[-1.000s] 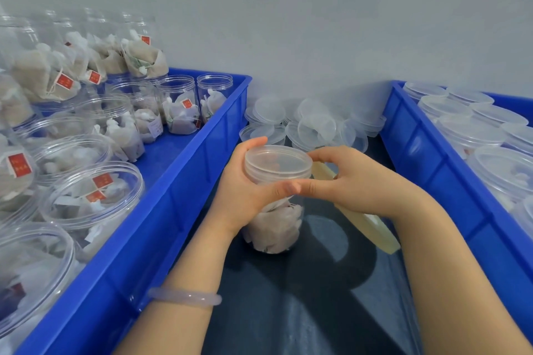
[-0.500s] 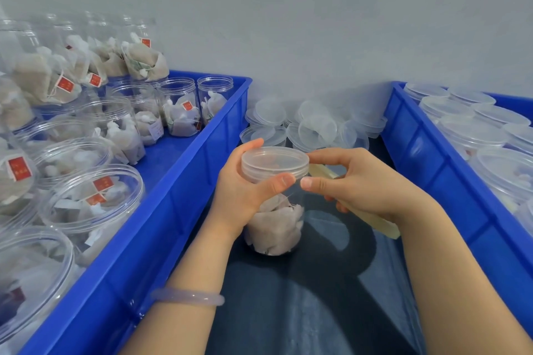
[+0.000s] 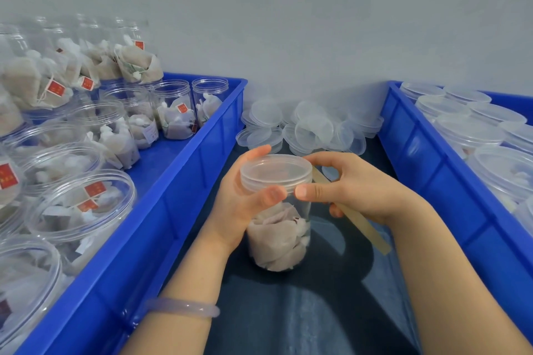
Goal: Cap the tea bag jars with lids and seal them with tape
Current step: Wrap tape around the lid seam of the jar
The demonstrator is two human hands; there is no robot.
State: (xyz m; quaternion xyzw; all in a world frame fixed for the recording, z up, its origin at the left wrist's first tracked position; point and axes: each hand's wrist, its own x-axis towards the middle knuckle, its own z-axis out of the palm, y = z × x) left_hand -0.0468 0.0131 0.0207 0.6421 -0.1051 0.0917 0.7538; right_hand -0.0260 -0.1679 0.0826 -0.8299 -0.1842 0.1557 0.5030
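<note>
Now jar upright on counter w/ lid on; left hand grips its neck, right hand just right of it clutches tape strip, thumb at lid seam, strip trailing right.

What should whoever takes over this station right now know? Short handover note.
Left hand: grip round the upper part of the jar, which stands upright on the dark surface between the crates.
Right hand: thumb at the rim of the lid, fingers holding a tan strip, possibly tape.
Done: the lid sits on the jar. Whether any tape is on it cannot be told.
Loose lids lie by the wall; open jars are in the left crate, capped jars in the right crate.
Left: seal this jar, then cap and tape the open ones.
</note>
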